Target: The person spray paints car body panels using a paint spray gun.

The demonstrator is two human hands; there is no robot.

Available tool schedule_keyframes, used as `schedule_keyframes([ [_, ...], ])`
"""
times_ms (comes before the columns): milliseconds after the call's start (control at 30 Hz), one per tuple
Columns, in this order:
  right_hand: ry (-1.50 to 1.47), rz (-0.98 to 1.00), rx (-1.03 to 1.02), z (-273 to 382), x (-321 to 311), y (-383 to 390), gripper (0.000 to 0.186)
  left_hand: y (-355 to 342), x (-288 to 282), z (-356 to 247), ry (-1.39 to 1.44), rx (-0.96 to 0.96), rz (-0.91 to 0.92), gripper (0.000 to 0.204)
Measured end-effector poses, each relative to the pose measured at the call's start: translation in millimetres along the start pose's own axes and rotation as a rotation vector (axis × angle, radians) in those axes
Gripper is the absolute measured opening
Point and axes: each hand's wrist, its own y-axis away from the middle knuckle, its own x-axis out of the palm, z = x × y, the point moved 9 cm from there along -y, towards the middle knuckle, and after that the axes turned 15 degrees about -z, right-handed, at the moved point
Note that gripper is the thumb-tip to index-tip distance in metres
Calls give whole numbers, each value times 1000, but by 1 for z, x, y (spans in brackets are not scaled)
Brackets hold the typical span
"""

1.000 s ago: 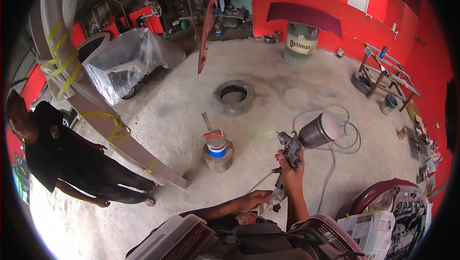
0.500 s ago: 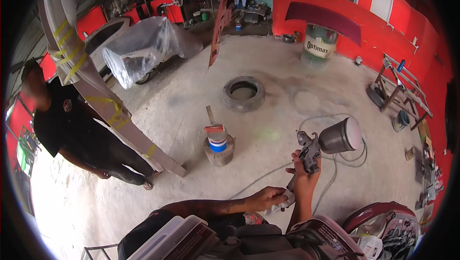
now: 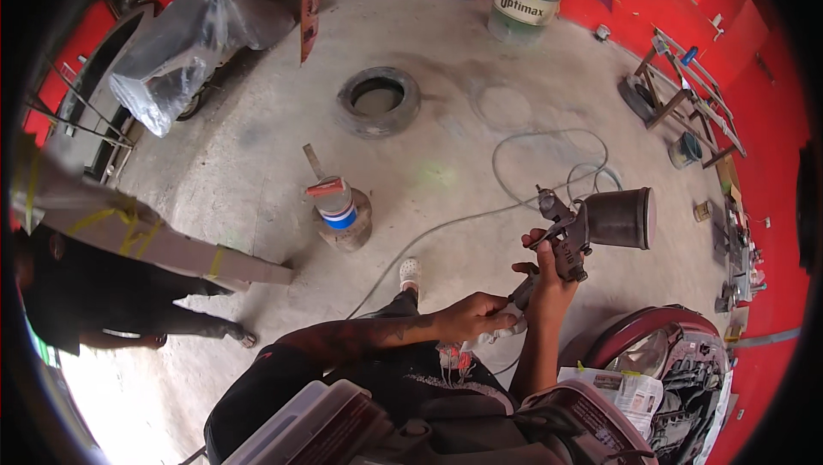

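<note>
My right hand (image 3: 550, 281) grips a dark metal spray gun (image 3: 557, 216), whose gray cylindrical cup (image 3: 617, 218) lies tilted sideways, pointing right. My left hand (image 3: 480, 315) is closed around a hose fitting (image 3: 511, 319) below the gun, partly covered in pale wrapping. A thin hose (image 3: 446, 223) runs in loops over the concrete floor. Below my hands my leg shows, with a light clog (image 3: 410, 272). A masked dark-red body part (image 3: 604, 335) with newspaper sits at the lower right.
A co-worker (image 3: 111, 285) stands at left beside a long taped panel (image 3: 223, 259). Ahead are a can (image 3: 336, 208) on a stand, a tire (image 3: 377, 118), a plastic-covered vehicle (image 3: 180, 45) and a green drum (image 3: 523, 24). A wooden frame (image 3: 677, 105) stands by the red wall.
My view has tilted down, bringing my leg and shoe into sight. The spray gun's cup has turned more side-on. The co-worker and taped panel sit lower in the picture.
</note>
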Motion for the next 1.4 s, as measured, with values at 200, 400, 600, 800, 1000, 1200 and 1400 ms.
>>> schedule_keyframes([
  [200,51,-14,-26,-2,44,-70,37,-71,-44,-30,-102,18,23,31],
  [400,103,48,-37,-7,89,-118,34,-123,-90,-49,-229,58,43,27],
  [600,163,283,96,-47,131,-155,57,-158,-132,-49,-49,56,-178,21],
  [800,191,498,50,-59,144,-215,58,-220,-143,-31,-1,-73,-246,24],
  [1000,223,580,105,-57,122,-292,55,-299,-123,-32,46,-91,-349,25],
  [1200,201,631,38,-54,108,-357,55,-361,-110,-43,-112,97,-372,23],
  [1400,245,746,112,-82,117,-376,59,-378,-114,-53,-239,254,-517,20],
])
